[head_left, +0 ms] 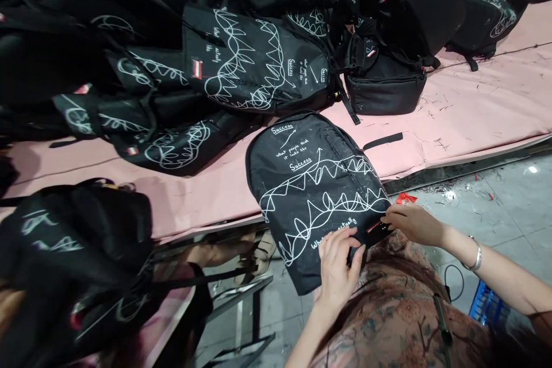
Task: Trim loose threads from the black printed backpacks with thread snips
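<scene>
A black backpack (pixel 297 184) with white scribbled lines and the word "Success" lies face up in front of me. Its top rests on the pink table, and its bottom end reaches over the edge towards my lap. My left hand (pixel 338 267) grips the bottom edge, fingers bent over the front panel and thumb apart from them. At the lower right corner, beside a small red label (pixel 374 226), my right hand (pixel 409 223) has its fingertips closed on the backpack. Whatever else lies under those fingertips is hidden.
More black backpacks (pixel 259 63) are heaped along the pink table (pixel 487 109), which is strewn with thread scraps. A co-worker's arm (pixel 215 253) shows at lower left near another backpack (pixel 77 236). A blue plastic crate (pixel 487 302) stands on the tiled floor at right.
</scene>
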Demonstrator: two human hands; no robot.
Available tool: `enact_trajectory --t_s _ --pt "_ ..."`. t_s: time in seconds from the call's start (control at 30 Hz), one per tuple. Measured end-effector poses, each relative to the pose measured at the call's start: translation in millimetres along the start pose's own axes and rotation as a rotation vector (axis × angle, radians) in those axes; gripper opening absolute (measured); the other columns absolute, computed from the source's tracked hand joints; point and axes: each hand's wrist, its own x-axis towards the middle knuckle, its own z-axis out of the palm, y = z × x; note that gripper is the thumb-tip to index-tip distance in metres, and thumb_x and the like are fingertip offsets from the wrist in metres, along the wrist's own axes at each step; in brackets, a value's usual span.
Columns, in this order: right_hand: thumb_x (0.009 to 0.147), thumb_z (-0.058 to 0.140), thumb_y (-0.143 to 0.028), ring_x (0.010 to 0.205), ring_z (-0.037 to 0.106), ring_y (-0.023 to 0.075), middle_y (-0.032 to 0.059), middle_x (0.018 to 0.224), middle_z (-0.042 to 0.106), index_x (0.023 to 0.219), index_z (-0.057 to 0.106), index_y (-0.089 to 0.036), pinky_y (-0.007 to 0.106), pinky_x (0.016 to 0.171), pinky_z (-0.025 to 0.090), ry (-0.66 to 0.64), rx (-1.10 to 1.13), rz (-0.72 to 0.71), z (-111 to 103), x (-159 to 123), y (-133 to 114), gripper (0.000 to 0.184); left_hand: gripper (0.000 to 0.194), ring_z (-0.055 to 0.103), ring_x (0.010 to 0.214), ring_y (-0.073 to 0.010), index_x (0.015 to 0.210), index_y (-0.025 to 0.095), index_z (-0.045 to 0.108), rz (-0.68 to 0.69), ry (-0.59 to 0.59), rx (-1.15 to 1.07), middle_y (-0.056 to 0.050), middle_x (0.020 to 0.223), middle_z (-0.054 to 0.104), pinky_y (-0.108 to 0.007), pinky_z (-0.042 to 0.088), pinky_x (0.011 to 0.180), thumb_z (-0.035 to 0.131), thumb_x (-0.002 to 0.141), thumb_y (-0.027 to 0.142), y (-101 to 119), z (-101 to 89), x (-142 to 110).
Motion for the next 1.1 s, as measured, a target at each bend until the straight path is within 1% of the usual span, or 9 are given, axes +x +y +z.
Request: enact_trajectory --t_s 0.1,0.2,0.33,0.43,0.5,0.57,0.7,0.9,1.1 --pt "0.084 0.041 -0.008 0.076 0.056 0.0159 0.0086 0.093 0.06 0.102 0.056 -0.017 0.026 0.063 0.042 0.05 0.082 0.004 2.4 1.0 -4.2 0.025 0.003 0.054 0.102 -0.021 0.082 0.02 0.055 0.001 0.0 -0.005 -0.007 0.104 0.063 -0.042 0.034 0.093 0.053 0.08 0.018 0.0 0.5 -0.1" --pt "0.085 0.04 -0.01 0.077 0.055 0.0158 0.0085 0.089 0.061 0.098 0.056 -0.017 0.025 0.065 0.043 0.114 0.32 0.024 2.5 -1.1 -4.2 0.022 0.003 0.054 0.102 -0.0206 0.082 0.02 0.054 0.003 0.005 -0.011 -0.007 0.103 0.063 -0.043 0.033 0.094 0.053 0.081 0.017 -0.2 0.4 0.1" --pt "0.085 0.045 -0.02 0.073 0.055 0.0154 0.0053 0.081 0.062 0.091 0.058 -0.017 0.026 0.065 0.042 0.148 0.533 0.269 -8.4 -10.0 11.1 0.014 0.004 0.055 0.101 -0.0199 0.082 0.02 0.054 0.023 0.014 -0.027 -0.006 0.102 0.063 -0.042 0.033 0.094 0.053 0.08 0.016 -1.4 0.1 0.0" --pt "0.083 0.049 -0.027 0.07 0.053 0.0148 0.0024 0.076 0.061 0.082 0.059 -0.017 0.025 0.063 0.039 0.061 0.572 0.466 -23.2 -15.6 25.9 0.014 0.008 0.056 0.098 -0.0201 0.087 0.02 0.053 0.053 0.022 -0.042 -0.006 0.099 0.064 -0.041 0.036 0.091 0.055 0.079 0.017 -2.7 0.4 0.3" --pt "0.082 0.049 -0.028 0.069 0.053 0.0141 0.0013 0.075 0.061 0.079 0.059 -0.017 0.024 0.062 0.038 -0.015 0.575 0.522 -32.2 -15.1 31.3 0.015 0.016 0.056 0.096 -0.0205 0.092 0.019 0.052 0.067 0.033 -0.033 -0.007 0.097 0.063 -0.039 0.039 0.087 0.058 0.078 0.02 -3.0 0.7 1.1" --pt "0.081 0.049 -0.028 0.068 0.052 0.0134 0.0004 0.074 0.061 0.078 0.059 -0.017 0.023 0.061 0.036 -0.082 0.558 0.534 -38.1 -10.7 32.4 0.015 0.02 0.056 0.093 -0.0208 0.094 0.018 0.053 0.076 0.026 0.002 -0.008 0.096 0.062 -0.038 0.04 0.084 0.06 0.076 0.022 -2.3 0.8 2.2" --pt "0.079 0.051 -0.025 0.067 0.052 0.0122 -0.0014 0.072 0.061 0.077 0.061 -0.018 0.021 0.06 0.035 -0.167 0.522 0.501 -40.0 3.3 29.9 0.012 0.014 0.056 0.092 -0.0204 0.091 0.019 0.056 0.083 -0.013 0.054 -0.007 0.096 0.061 -0.037 0.04 0.083 0.059 0.077 0.023 0.1 0.6 3.5" --pt "0.076 0.051 -0.018 0.065 0.052 0.0122 -0.0021 0.068 0.06 0.073 0.06 -0.018 0.021 0.059 0.035 -0.178 0.442 0.454 -37.4 10.4 32.0 0.01 0.012 0.056 0.093 -0.0196 0.09 0.02 0.057 0.069 0.006 0.034 -0.006 0.096 0.062 -0.036 0.04 0.084 0.059 0.078 0.021 -0.1 1.0 1.9" --pt "0.08 0.05 -0.028 0.063 0.052 0.0127 -0.001 0.07 0.061 0.078 0.061 -0.019 0.022 0.058 0.035 -0.163 0.449 0.496 -46.5 2.1 31.7 0.014 0.011 0.057 0.093 -0.0197 0.089 0.02 0.056 0.078 0.012 0.033 -0.006 0.095 0.063 -0.037 0.041 0.084 0.059 0.078 0.021 -1.5 2.3 2.1"
